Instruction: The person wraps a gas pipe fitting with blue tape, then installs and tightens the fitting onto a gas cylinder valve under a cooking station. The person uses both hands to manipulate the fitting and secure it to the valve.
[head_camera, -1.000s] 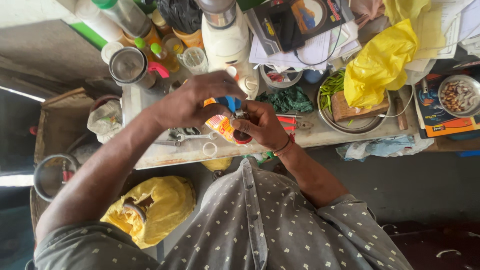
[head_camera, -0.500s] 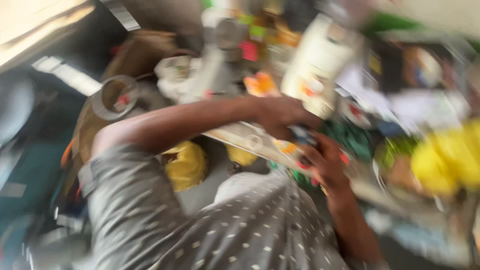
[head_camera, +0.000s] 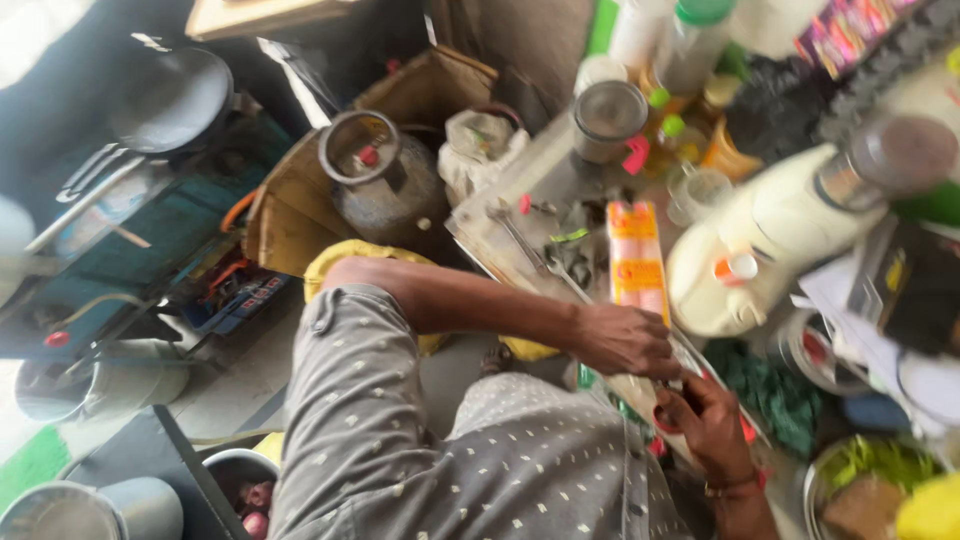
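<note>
Pretty cluttered little work counter here, and the person's two hands meet right at its near edge. The left hand (head_camera: 628, 340) comes in from the left across the body, knuckles up, fingers curled down over something at the edge of the steel tray (head_camera: 500, 225); what's under the palm is hidden, so it can't be told what it's gripping. The right hand (head_camera: 708, 418) comes up from below, fingers bent and closed around a small red thing (head_camera: 664, 420) that peeks out just beside the fingertips, with another bit of red showing on the far side of the hand. The two hands are just about touching. Just above the left hand, lying flat on the tray, is an orange and pink packet (head_camera: 637, 262), long and narrow, its near end almost at the knuckles. A spanner (head_camera: 520, 238) and some small metal bits lie further left on the tray. To the right of the packet there's a big cream-coloured jug (head_camera: 770, 240) with a steel lid, tilted in the view. A steel tin (head_camera: 608, 118) sits at the back of the counter, and a grey gas cylinder (head_camera: 378, 180) stands on the floor off to the left, well apart from the hands. The person wears a grey dotted shirt (head_camera: 420, 450).
</note>
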